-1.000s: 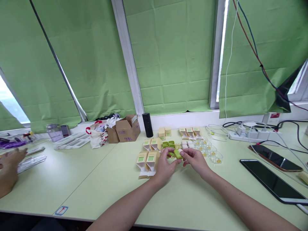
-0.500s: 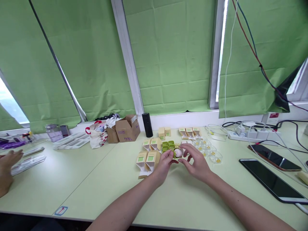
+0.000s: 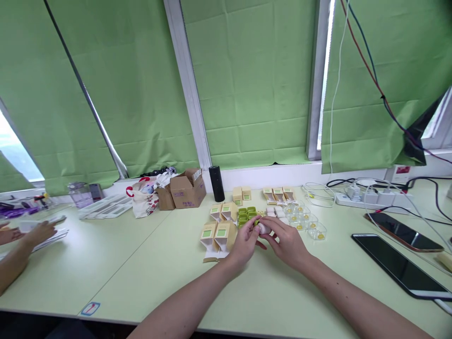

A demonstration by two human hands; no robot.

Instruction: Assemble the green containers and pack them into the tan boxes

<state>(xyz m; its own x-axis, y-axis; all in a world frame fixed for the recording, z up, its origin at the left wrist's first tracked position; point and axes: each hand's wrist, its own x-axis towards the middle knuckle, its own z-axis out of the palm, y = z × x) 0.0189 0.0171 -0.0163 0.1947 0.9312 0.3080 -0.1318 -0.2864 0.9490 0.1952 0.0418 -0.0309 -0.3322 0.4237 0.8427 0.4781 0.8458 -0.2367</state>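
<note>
Close together above the table, my two hands work on one small item. My left hand (image 3: 245, 241) is closed around a small green square cup (image 3: 257, 221), mostly hidden by the fingers. My right hand (image 3: 287, 239) pinches a pale pinkish-white rounded piece (image 3: 264, 229) that touches the green cup; whether it sits inside cannot be made out. Just beyond lie several green cups (image 3: 243, 217) in rows, and pale rounded pieces (image 3: 280, 213) stand to their right. Clear plastic pieces with yellow centres (image 3: 312, 225) are right of my right hand.
Small beige cartons (image 3: 221, 232) stand left of my hands, more cartons (image 3: 278, 194) behind. A black cylinder (image 3: 216, 183) and cardboard box (image 3: 188, 189) are near the wall. Phones (image 3: 399, 263) and a power strip (image 3: 370, 200) lie right. Another person's hands (image 3: 38, 233) work at far left.
My right hand has moved left and closed on the pale piece, bringing my hands together. The pale pieces behind are now more visible. The other person's hand has shifted right over the flat items.
</note>
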